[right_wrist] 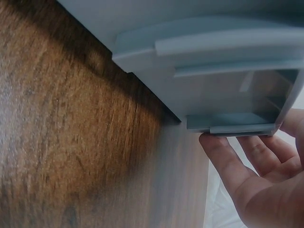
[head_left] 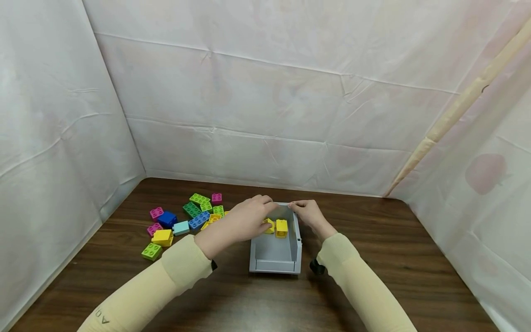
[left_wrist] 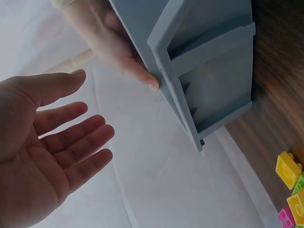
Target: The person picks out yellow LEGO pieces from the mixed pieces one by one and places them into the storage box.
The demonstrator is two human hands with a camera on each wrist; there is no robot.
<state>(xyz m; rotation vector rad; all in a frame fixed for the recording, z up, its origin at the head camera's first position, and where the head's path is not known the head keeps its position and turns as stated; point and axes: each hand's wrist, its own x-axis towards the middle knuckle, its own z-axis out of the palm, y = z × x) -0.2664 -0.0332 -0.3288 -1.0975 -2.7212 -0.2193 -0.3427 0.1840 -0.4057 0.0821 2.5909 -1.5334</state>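
Observation:
A grey plastic bin (head_left: 274,265) stands on the dark wooden table with its low front toward me. Inside it lie yellow toy bricks (head_left: 281,228), partly covered by my left hand (head_left: 244,219). That hand hovers over the bin's left side, palm facing in; the left wrist view shows its fingers (left_wrist: 85,137) spread and holding nothing. At the far right corner, my right hand (head_left: 309,215) pinches the bin's edge. In the right wrist view its fingertips (right_wrist: 216,142) press the outer side of the bin (right_wrist: 228,42), with the thumb around the end.
Left of the bin, loose toy bricks lie scattered: a dark blue brick (head_left: 167,219), a light blue brick (head_left: 180,228), a yellow brick (head_left: 162,237), a lime brick (head_left: 151,251), pink and green ones. A pale curtain (head_left: 265,106) encloses the table's back and sides.

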